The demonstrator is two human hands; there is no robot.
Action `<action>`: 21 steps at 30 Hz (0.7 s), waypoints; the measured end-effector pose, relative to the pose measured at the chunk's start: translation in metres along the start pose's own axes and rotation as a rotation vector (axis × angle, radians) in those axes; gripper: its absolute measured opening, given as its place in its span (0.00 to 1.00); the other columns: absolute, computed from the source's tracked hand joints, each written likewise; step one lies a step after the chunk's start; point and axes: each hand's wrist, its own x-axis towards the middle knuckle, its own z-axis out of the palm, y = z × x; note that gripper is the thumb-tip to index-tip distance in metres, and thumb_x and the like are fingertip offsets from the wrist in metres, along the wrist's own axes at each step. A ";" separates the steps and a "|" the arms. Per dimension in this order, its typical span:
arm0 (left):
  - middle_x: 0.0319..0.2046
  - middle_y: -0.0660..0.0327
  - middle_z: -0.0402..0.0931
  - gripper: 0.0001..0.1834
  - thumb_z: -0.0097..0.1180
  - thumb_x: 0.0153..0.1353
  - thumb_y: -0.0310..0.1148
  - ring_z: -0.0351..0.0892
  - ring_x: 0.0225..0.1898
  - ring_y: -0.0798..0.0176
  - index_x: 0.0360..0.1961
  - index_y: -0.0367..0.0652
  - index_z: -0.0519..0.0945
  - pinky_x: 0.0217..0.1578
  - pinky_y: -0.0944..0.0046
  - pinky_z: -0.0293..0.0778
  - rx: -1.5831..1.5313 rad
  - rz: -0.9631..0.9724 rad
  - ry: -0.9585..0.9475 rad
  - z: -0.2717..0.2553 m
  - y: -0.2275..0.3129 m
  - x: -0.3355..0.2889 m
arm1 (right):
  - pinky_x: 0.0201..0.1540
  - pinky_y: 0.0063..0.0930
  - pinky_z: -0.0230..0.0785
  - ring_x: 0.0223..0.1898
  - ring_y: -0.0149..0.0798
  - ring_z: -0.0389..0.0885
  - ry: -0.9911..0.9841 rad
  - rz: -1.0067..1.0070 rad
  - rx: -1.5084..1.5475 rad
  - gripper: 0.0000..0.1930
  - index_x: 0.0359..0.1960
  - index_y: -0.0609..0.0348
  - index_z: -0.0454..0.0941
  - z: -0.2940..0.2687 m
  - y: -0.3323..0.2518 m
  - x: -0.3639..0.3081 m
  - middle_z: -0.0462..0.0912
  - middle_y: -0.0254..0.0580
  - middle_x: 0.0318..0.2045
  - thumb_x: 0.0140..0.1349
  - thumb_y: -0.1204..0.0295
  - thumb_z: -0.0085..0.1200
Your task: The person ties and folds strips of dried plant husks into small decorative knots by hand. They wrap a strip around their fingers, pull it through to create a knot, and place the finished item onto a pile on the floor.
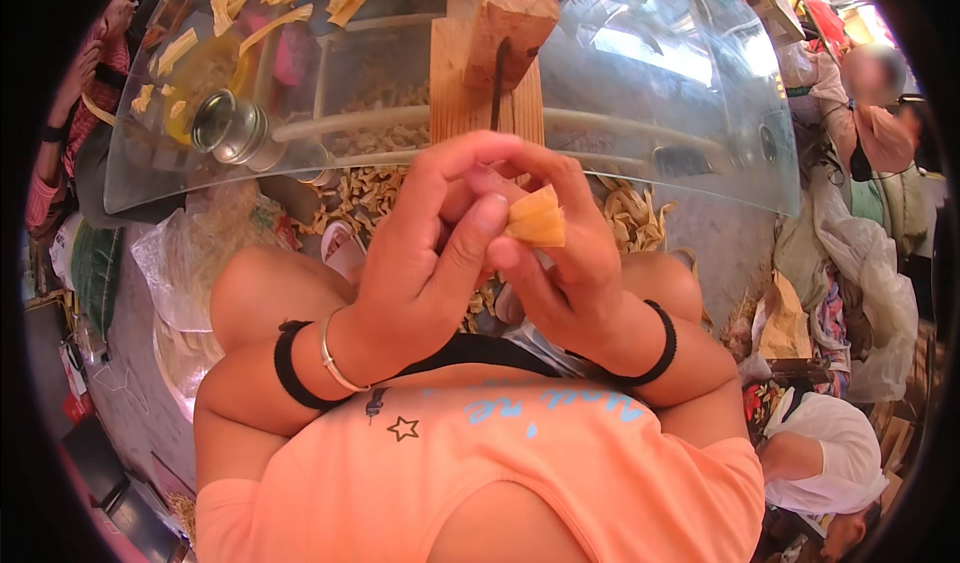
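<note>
My left hand point(432, 238) and my right hand point(562, 253) meet in front of my chest, above my lap. Between them is a small pale-yellow folded piece point(537, 218), fanned and pleated at its outer end; its material is unclear. The left thumb presses at its inner end, while the curled right fingers grip it from the other side. Its inner end is hidden by the fingers. Just beyond my fingertips a thin dark metal rod point(497, 93) slants down from a wooden block point(512, 33), which is fixed on an upright wooden board point(448, 83).
A glass tabletop point(650, 153) spans the far side, with yellow strips point(275, 23) lying at its left. Metal lids or tins point(228, 128) show near its left edge. More curled pieces point(370, 198) litter the floor. Other people point(830, 453) sit at the right.
</note>
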 end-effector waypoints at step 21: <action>0.33 0.54 0.76 0.23 0.63 0.59 0.47 0.76 0.31 0.54 0.46 0.39 0.78 0.32 0.61 0.73 0.644 0.668 -0.179 -0.029 0.000 0.015 | 0.26 0.24 0.64 0.26 0.25 0.67 -0.798 0.706 0.905 0.22 0.30 0.60 0.74 -0.038 -0.016 -0.016 0.70 0.31 0.22 0.76 0.56 0.37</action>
